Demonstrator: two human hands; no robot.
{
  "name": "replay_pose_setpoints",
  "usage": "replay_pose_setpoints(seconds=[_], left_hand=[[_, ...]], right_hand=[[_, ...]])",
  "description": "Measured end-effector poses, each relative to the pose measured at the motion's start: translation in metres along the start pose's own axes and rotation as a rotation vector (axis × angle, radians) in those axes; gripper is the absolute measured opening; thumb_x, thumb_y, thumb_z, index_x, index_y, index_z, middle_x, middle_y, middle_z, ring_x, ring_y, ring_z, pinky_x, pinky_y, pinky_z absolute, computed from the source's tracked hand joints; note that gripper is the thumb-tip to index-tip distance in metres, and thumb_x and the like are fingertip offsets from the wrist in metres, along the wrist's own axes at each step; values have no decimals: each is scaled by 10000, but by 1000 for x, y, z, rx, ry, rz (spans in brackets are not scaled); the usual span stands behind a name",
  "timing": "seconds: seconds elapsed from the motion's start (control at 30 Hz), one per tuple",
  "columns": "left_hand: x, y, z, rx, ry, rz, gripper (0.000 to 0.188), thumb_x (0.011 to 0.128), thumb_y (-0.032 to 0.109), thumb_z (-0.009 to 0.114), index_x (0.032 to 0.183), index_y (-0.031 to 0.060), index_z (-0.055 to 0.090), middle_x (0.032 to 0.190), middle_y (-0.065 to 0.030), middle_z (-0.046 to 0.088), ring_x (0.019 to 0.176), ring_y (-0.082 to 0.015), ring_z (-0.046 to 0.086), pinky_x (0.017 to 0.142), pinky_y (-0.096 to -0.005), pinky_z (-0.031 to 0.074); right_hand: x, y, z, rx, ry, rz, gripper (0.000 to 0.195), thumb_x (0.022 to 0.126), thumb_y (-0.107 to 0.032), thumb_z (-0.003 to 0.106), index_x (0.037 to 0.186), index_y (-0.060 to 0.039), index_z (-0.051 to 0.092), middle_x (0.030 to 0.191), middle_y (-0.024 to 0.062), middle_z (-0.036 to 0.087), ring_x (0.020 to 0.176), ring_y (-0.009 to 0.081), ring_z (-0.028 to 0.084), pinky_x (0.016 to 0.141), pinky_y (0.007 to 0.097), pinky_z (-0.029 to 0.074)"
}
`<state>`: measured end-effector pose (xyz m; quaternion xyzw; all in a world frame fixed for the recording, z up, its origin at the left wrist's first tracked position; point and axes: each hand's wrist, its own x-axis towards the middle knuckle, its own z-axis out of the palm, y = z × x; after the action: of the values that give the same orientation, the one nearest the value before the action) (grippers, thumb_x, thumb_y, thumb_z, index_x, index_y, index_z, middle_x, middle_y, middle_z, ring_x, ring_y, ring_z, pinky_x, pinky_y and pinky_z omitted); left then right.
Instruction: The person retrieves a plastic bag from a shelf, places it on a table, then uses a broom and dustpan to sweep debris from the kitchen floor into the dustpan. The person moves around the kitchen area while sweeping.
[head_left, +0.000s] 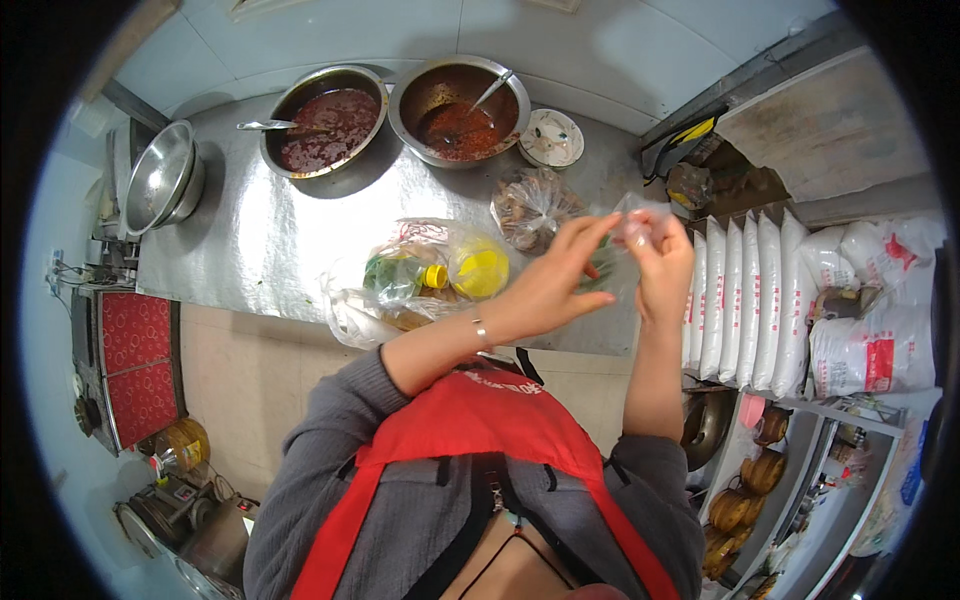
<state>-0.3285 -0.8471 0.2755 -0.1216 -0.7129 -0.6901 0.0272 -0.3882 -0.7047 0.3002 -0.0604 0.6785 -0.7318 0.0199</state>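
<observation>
My right hand (661, 259) pinches the gathered top of a clear plastic bag (637, 204). Something green (598, 264) shows below it between my hands, perhaps inside that bag; its kind is unclear. My left hand (559, 277) reaches across with fingers apart, its fingertips close to the bag's top. Just beyond my left hand lies a knotted clear bag of brown food pieces (534, 210). Left of my wrist, an open plastic carrier bag (352, 319) holds a clear bottle with a yellow cap (433, 276) and a yellow-lidded container (480, 268).
On the steel table (225, 259) stand two metal bowls of red chilli sauce (330, 120) (459, 131) with spoons, a patterned bowl (551, 139) and stacked metal bowls (161, 180). Packed white bags (750, 300) line the right side, above a shelf with wooden-looking pots (739, 510).
</observation>
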Motion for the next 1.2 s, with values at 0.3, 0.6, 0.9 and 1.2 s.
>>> replay_pose_setpoints(seconds=[0.3,0.6,0.9,1.2], left_hand=[[-35,-19,-7,-22,-251,-129,182,906,82,522,1015,21,654,983,-94,520,828,-164,548,692,-281,457],[-70,-18,-23,322,-202,122,129,842,59,608,949,90,674,908,-70,519,793,-232,561,692,-319,465],[-48,-31,-5,19,-353,78,260,779,42,658,1035,82,640,1033,-92,602,887,-254,592,752,-321,486],[-52,-76,-22,162,-131,-93,113,789,86,705,850,22,633,809,-69,567,753,-200,549,680,-299,446]], right_hand=[[-84,35,-27,140,95,-239,205,935,-207,569,1017,-20,587,1109,118,559,1010,228,545,939,395,419],[-116,77,-6,237,-147,243,321,912,-33,488,1232,-39,455,900,52,510,739,133,548,705,243,475],[-117,130,-13,-169,-303,111,378,839,20,518,1217,-3,520,1122,75,536,1009,131,548,773,228,454],[-106,117,-12,-37,-286,290,355,981,-357,473,1017,-29,601,706,17,563,544,56,478,502,195,348]])
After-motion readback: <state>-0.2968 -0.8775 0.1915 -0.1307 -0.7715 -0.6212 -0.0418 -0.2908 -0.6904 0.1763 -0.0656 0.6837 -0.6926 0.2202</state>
